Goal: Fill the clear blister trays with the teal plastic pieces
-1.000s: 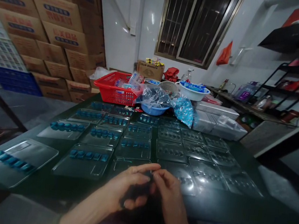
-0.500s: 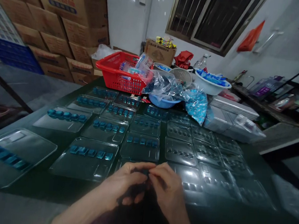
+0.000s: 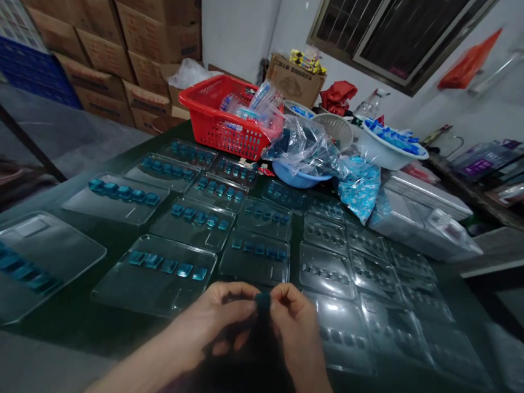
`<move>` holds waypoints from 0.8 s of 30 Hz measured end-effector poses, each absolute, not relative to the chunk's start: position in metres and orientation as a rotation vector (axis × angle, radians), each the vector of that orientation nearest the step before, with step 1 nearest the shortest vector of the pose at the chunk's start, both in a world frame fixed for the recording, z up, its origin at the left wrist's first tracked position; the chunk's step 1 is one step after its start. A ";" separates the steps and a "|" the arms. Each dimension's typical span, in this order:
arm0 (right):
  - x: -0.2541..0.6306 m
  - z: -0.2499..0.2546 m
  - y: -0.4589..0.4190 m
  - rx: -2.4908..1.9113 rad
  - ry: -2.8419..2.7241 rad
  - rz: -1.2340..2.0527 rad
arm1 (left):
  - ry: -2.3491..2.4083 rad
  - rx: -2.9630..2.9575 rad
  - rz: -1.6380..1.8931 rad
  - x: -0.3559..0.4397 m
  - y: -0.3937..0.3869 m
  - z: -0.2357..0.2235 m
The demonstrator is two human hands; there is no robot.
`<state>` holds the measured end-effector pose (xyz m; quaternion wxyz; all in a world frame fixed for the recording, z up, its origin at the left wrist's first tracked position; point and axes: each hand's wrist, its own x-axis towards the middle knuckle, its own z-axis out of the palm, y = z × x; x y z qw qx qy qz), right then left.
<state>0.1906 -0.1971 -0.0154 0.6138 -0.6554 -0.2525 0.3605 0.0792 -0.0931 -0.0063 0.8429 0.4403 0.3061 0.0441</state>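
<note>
Between the fingertips of both hands is a small dark teal piece [image 3: 263, 303], too dim to make out its kind. My left hand [image 3: 220, 316] pinches its left side between thumb and forefinger, the other fingers curled below. From the right, my right hand [image 3: 294, 326] closes thumb and forefinger on it. Just beyond the hands lies a clear plastic tray [image 3: 255, 267] with a row of teal pieces. Another clear tray [image 3: 141, 293] at the left holds a similar row. Beside my right hand, a clear tray [image 3: 343, 315] shows a row of colourless shapes.
Several more such trays cover the dark green table [image 3: 69, 320]. At its back stand a red basket [image 3: 231, 135], a blue bowl [image 3: 298, 176], a bag of blue packets [image 3: 359, 184] and stacked clear lids [image 3: 409, 210]. Cardboard boxes [image 3: 95, 51] are piled at the left.
The view has shifted slightly, so the table things appear a little further right. My fingertips have moved apart a little, and the dark teal piece now shows between them.
</note>
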 end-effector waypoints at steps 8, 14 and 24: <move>0.184 -0.018 -0.203 -1.503 -0.552 0.793 | 0.609 0.779 0.100 0.082 -0.098 -0.008; 0.188 0.000 -0.213 -1.483 -0.790 0.709 | 0.615 0.734 0.091 0.083 -0.099 -0.009; 0.197 0.009 -0.208 -1.629 -1.008 0.545 | 0.517 0.607 0.107 0.073 -0.076 0.008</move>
